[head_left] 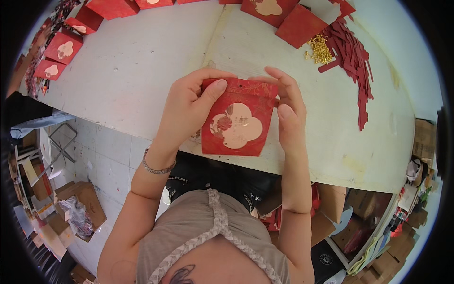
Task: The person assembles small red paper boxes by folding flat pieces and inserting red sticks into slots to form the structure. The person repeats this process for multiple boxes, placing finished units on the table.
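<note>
I hold a red envelope (236,124) with a pale gold flower-shaped panel above the front edge of a white table (142,66). My left hand (187,108) grips its left side, thumb pressed on the upper front. My right hand (283,102) holds the right edge, fingers spread over the folded top flap. The envelope stands upright, facing me.
More red envelopes (64,49) lie along the table's far left and back edge. A pile of red paper strips (354,61) and small gold pieces (320,48) sit at the back right. Cardboard boxes (82,203) and clutter crowd the tiled floor on both sides.
</note>
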Demonstrator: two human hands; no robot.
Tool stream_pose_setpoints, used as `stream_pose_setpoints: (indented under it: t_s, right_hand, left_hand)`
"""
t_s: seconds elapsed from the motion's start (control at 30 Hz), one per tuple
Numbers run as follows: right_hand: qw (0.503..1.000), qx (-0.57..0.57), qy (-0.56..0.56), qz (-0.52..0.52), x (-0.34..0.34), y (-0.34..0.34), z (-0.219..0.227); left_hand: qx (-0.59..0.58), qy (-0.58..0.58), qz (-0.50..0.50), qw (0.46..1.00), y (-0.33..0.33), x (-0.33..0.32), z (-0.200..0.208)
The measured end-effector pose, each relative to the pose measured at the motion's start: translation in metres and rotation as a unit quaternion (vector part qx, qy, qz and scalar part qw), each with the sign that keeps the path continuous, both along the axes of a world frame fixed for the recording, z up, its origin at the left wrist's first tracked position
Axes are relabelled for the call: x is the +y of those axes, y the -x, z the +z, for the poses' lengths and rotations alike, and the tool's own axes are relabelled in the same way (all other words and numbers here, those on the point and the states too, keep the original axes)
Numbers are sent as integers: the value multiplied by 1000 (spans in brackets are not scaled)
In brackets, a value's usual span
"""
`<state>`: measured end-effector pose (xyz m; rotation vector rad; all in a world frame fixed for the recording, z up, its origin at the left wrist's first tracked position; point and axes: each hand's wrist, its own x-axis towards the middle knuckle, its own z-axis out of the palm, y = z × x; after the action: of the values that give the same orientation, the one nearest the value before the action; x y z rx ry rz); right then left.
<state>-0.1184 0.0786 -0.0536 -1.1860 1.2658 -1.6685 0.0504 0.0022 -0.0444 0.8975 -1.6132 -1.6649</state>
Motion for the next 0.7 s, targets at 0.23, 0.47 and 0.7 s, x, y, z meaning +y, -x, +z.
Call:
stream_pose_setpoints:
  t_s: [0.23, 0.47, 0.7]
  right_hand:
    - [955, 296, 21, -4, 26, 5, 20]
    - [837, 422, 144, -316, 8, -15, -24]
    - [971, 226, 51, -53, 43, 41, -24]
  left_hand:
    - [156, 44, -144, 976, -4, -22, -14]
    - [13, 275, 58, 959, 52, 33, 1]
    - [40, 189, 72, 978, 55, 15, -17]
